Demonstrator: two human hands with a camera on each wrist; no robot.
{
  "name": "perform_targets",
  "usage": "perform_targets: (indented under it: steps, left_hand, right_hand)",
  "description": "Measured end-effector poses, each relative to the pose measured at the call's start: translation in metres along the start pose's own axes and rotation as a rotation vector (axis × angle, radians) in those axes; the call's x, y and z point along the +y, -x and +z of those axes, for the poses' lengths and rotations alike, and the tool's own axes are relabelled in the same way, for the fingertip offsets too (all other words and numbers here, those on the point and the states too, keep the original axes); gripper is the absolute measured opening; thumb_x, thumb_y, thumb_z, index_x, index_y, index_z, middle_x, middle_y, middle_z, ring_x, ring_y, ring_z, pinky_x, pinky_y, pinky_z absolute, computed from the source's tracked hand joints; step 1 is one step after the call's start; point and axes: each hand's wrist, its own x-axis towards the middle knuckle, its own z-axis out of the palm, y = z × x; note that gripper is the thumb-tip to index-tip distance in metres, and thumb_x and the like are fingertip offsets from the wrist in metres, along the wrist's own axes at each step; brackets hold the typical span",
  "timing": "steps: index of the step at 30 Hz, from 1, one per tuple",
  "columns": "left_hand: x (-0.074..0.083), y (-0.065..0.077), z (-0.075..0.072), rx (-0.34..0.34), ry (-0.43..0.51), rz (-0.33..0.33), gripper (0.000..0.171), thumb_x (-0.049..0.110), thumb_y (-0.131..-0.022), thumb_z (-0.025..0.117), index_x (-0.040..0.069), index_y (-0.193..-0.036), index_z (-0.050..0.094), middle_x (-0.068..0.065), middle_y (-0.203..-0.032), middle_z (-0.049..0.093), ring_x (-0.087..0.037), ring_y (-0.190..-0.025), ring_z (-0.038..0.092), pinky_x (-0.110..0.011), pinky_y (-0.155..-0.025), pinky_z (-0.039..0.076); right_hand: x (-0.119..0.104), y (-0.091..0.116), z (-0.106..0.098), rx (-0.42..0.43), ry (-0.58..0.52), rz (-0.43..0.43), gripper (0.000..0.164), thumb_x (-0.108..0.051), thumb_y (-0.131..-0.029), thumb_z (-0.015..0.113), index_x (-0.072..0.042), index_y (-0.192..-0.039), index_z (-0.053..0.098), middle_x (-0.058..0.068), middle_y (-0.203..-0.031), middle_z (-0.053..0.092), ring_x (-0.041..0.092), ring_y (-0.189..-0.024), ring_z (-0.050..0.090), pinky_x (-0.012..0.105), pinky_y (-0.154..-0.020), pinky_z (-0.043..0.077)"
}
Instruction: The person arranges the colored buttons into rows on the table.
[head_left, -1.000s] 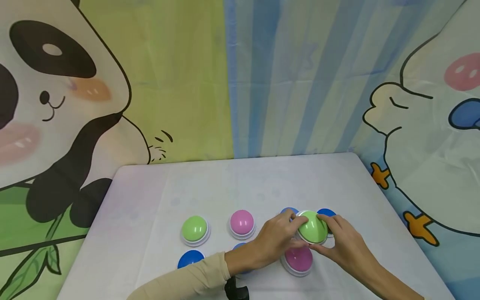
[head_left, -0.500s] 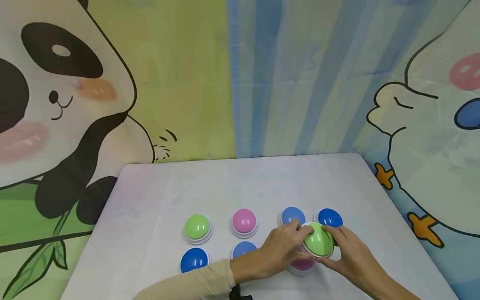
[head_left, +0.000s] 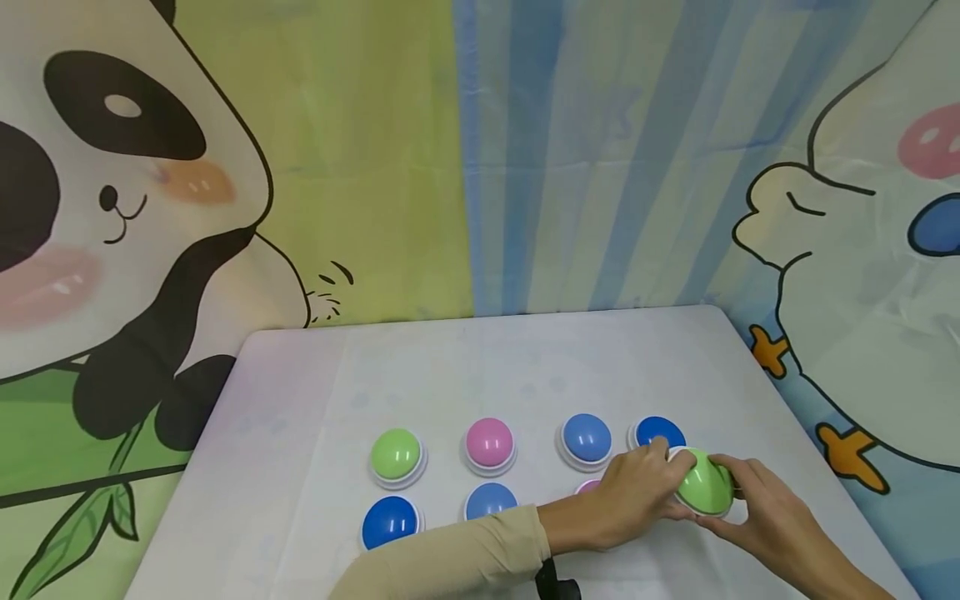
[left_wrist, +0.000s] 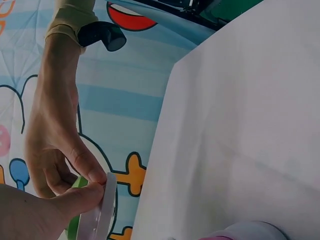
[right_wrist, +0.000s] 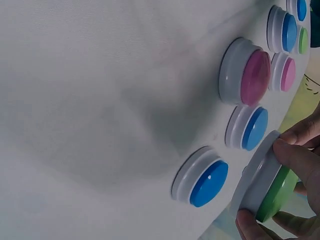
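A green-domed push button (head_left: 705, 483) with a white round base is held off the table, tilted, between both hands. My left hand (head_left: 633, 500) pinches its left edge, thumb and fingers on the rim. My right hand (head_left: 772, 517) grips the opposite side, thumb low and fingers over the top edge. The right wrist view shows the green button (right_wrist: 280, 192) side-on above the tabletop. Behind the hands, a blue button (head_left: 660, 431) is partly covered. A pink button (head_left: 588, 486) is mostly hidden by my left hand, but shows fully in the right wrist view.
Farther left on the white table (head_left: 450, 367) stand a blue button (head_left: 587, 437), a pink button (head_left: 489, 443), a green button (head_left: 396, 455) and two more blue ones in the front row. A printed cloth (head_left: 375, 167) hangs behind the table.
Both hands have carried the green button to the right, from over the pink button to the table's right part. The blue button at the back has come into full view.
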Motion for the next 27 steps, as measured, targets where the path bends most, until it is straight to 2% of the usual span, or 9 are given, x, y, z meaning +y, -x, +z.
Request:
perform_targets:
  steps: [4,10,17,27]
  left_hand:
    - [0.002,-0.003,0.005,-0.022,0.004,-0.021,0.054,0.056,-0.078,0.071,0.019,-0.115,0.055,0.007,-0.083,0.052,0.002,-0.062,0.038,-0.005,-0.046,0.027]
    - [0.005,0.001,0.016,-0.038,0.001,-0.044,0.054,0.055,-0.077,0.073,0.019,-0.113,0.054,0.006,-0.082,0.052,0.001,-0.060,0.042,-0.007,-0.045,0.029]
    - [0.009,0.005,0.034,-0.065,-0.048,-0.048,0.056,0.058,-0.074,0.073,0.020,-0.109,0.053,0.006,-0.082,0.052,0.000,-0.057,0.046,-0.010,-0.042,0.028]
    - [0.014,0.004,0.052,-0.155,-0.086,-0.087,0.059,0.058,-0.073,0.075,0.019,-0.110,0.050,0.005,-0.086,0.053,-0.003,-0.056,0.048,-0.011,-0.041,0.029]
  right_hand:
    - [0.004,-0.003,0.004,-0.045,-0.010,0.019,0.086,-0.022,-0.052,0.094,0.005,-0.122,0.051,0.013,-0.095,0.059,0.021,-0.081,0.059,0.039,-0.068,0.059]
    - [0.008,-0.002,0.015,-0.078,-0.009,0.027,0.085,-0.023,-0.052,0.094,0.005,-0.121,0.053,0.011,-0.094,0.060,0.018,-0.081,0.057,0.037,-0.069,0.059]
    - [0.016,0.004,0.033,-0.123,0.003,0.041,0.085,-0.027,-0.053,0.094,0.005,-0.120,0.052,0.011,-0.094,0.060,0.015,-0.080,0.056,0.037,-0.070,0.059]
    - [0.021,0.009,0.054,-0.133,-0.004,0.044,0.084,-0.025,-0.053,0.094,0.004,-0.120,0.052,0.011,-0.097,0.059,0.015,-0.081,0.054,0.039,-0.075,0.058]
